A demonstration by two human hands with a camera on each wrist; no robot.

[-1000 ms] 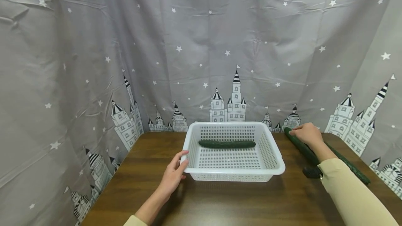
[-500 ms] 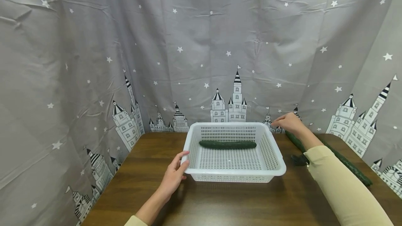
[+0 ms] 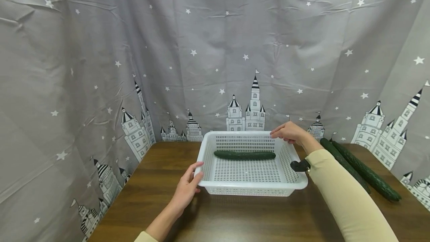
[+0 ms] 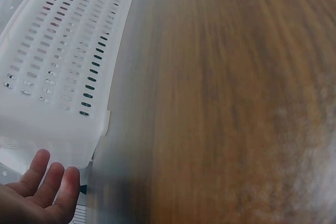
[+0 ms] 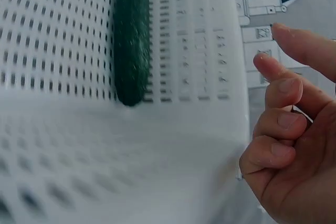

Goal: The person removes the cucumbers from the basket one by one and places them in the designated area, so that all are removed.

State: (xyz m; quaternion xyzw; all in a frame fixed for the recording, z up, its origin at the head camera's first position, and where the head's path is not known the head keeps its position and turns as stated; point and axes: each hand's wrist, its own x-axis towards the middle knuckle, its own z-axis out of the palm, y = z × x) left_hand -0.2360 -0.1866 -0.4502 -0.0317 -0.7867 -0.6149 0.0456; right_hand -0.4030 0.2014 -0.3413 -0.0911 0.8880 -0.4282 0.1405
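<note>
A white perforated plastic basket (image 3: pixel 250 184) stands on the wooden table with a cucumber (image 3: pixel 244 155) lying lengthwise inside. My left hand (image 3: pixel 186 188) grips the rim at its left end; in the left wrist view several fingertips (image 4: pixel 65 192) show outside the wall, while the thumb is out of sight. Above the far right corner hovers my right hand (image 3: pixel 290 133). In the right wrist view that hand (image 5: pixel 304 135) holds nothing, its thumb and index finger apart and the other fingers loosely bent. Whether it touches the rim, I cannot tell.
Two more cucumbers, a nearer one (image 3: pixel 346 165) and an outer one (image 3: pixel 367 171), lie side by side at the table's right. A grey curtain (image 3: pixel 215 47) with stars and castles hangs behind the table (image 3: pixel 235 219). A black wrist device (image 3: pixel 300 166) sits at my right cuff.
My right hand has left the nearer cucumber and moved left to the basket's far right corner. That cucumber now lies farther right, against the outer one. My left hand has stayed on the rim.
</note>
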